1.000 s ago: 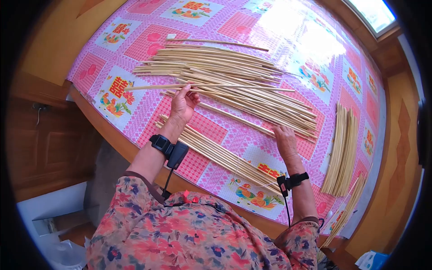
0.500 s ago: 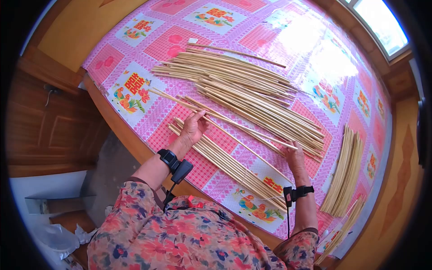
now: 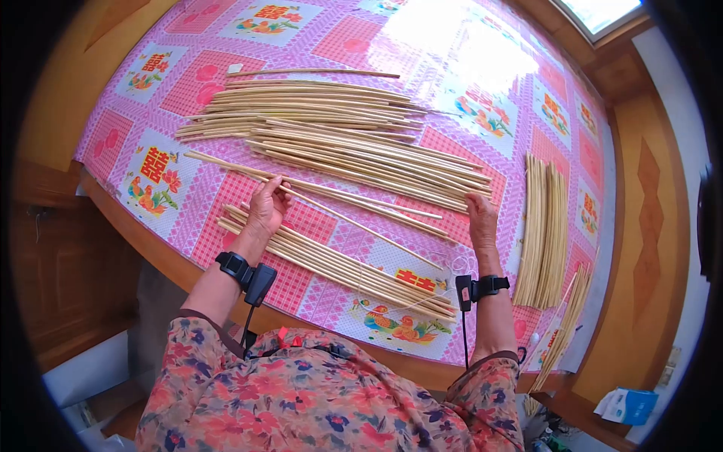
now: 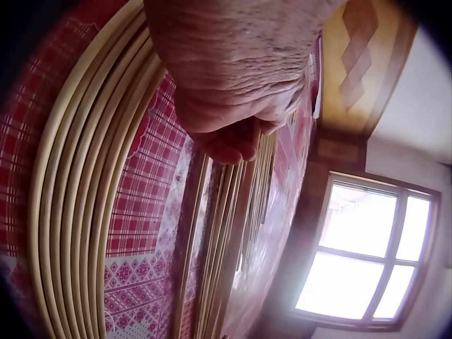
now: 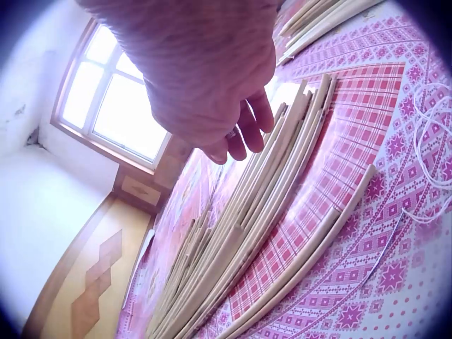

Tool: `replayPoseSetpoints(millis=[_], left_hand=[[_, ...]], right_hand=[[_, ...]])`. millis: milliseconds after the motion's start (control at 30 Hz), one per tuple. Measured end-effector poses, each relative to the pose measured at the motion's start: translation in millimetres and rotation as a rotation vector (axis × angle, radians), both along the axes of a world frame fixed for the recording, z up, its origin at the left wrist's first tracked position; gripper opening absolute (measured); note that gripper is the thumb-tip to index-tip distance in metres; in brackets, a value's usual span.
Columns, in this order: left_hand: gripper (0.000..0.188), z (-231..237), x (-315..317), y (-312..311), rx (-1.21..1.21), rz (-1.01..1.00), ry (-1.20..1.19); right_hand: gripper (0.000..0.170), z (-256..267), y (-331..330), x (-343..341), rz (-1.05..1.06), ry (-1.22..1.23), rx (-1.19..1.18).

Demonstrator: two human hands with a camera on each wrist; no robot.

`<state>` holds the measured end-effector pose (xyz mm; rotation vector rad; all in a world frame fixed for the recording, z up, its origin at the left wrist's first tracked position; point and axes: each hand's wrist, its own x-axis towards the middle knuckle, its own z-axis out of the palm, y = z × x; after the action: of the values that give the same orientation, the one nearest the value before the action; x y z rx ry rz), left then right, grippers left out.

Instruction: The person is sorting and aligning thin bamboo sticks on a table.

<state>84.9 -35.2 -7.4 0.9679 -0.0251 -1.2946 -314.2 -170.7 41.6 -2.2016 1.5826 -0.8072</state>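
My left hand pinches a long, thin pale stick by its left part, between thumb and fingers; other loose sticks lie alongside it. In the left wrist view the fingers curl around it and hide the grip. My right hand is at the right ends of the middle bundle of sticks, fingertips right by the ends. Its fingers bend loosely over the sticks in the right wrist view, with nothing seen between them. Nearer the body lies a row of spaced sticks.
Another pile of sticks lies at the back, with one single stick behind it. More bundles lie at the right. White string loops by the right wrist. A patterned pink cloth covers the table.
The right hand had the stick's right end half a second ago; now it has let go and is at the middle bundle's ends. The left hand has drawn its stick nearer the body.
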Motion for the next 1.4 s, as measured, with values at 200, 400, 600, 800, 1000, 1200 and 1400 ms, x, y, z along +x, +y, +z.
replayPoseSetpoints(millis=[200, 400, 600, 800, 1000, 1200, 1400], left_hand=[[0.015, -7.1, -31.4, -31.1, -0.087, -0.101, 0.027], [0.012, -17.7, -51.4, -43.7, 0.038, -0.301, -0.048], [0.011, -17.8, -60.1, -48.8, 0.106, -0.270, -0.049], [0.012, -20.9, -64.2, -49.8, 0.148, -0.274, -0.010], [0.014, -19.2, -66.3, -48.7, 0.125, -0.279, -0.007], [0.021, -10.5, -70.1, -32.6, 0.112, -0.252, 0.021], [0.025, 5.8, -66.0, -16.8, 0.117, -0.188, 0.081]], right_hand=[[0.010, 5.3, 6.0, 31.5, 0.211, 0.201, -0.071], [0.013, -18.3, 2.7, 64.9, 0.377, 0.426, -0.139], [0.011, -27.5, -11.8, 83.2, 0.366, 0.495, -0.171], [0.005, -36.0, -25.9, 96.0, 0.398, 0.636, -0.216], [0.008, -25.4, -20.8, 102.9, 0.342, 0.567, -0.267], [0.009, -18.3, -5.1, 93.8, 0.395, 0.092, -0.017], [0.015, -18.7, 4.7, 86.7, 0.408, 0.103, 0.096]])
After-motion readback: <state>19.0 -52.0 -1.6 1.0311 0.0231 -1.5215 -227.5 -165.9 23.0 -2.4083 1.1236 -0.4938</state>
